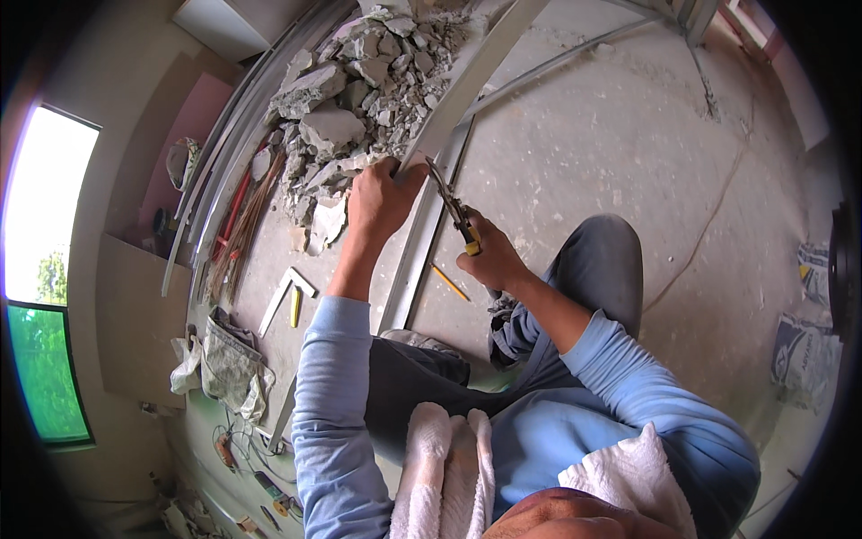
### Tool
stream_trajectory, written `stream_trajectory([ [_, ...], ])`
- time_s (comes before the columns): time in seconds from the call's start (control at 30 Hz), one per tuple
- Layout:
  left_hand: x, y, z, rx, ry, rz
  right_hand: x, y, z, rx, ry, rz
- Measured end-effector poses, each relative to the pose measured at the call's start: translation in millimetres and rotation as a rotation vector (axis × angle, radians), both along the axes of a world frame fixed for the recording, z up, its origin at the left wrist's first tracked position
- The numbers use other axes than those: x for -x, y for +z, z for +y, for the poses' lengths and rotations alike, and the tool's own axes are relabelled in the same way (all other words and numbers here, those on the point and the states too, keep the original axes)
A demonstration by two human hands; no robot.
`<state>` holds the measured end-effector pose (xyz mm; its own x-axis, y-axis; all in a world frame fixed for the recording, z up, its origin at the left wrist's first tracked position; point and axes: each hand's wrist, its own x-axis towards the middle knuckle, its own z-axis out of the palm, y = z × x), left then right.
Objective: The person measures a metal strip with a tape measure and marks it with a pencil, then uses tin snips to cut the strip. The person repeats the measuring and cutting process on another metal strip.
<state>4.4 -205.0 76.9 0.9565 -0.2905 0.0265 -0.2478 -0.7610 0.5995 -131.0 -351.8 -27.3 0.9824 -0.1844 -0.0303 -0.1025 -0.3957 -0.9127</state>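
Observation:
My left hand is closed around the edge of a long, light metal channel, which slopes up and away to the far side. In my right hand are tin snips with yellow and black handles. Their jaws are at the channel's edge, close to my left fingers; whether they bite into the metal is too small to tell. Another metal channel lies on the floor below my hands, running toward my legs. A yellow pencil rests on the concrete to its right.
Broken concrete rubble is heaped at the far left. An angle square lies left of my left forearm, a yellow tool beside it. A drill and cables are at lower left. Bags stand at the right wall.

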Motion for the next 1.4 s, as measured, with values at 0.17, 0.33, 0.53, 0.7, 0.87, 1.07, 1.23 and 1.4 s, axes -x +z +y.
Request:
stream_trajectory([
  [0.17,3,-2,-2,-0.005,-0.013,-0.005,-1,4,-2,-0.026,0.036,0.067],
  [0.33,4,-5,-3,-0.016,-0.031,-0.034,-2,5,-6,-0.029,0.058,0.054],
  [0.53,2,-10,-2,-0.021,-0.048,-0.064,-3,5,-7,-0.006,0.064,0.048],
  [0.7,4,-10,-3,-0.008,-0.059,-0.030,-2,12,-10,-0.071,0.097,0.154],
  [0.87,7,-7,-4,0.007,-0.052,-0.021,-3,9,-9,-0.034,0.085,0.067],
  [1.07,9,-9,-4,-0.037,-0.068,-0.110,-4,8,-13,-0.049,0.113,0.153],
  [1.23,5,-10,-3,0.006,-0.051,-0.018,-2,11,-13,-0.045,0.082,0.105],
  [1.4,1,-11,-1,0.029,-0.065,0.008,-1,15,-10,-0.060,0.070,0.122],
])
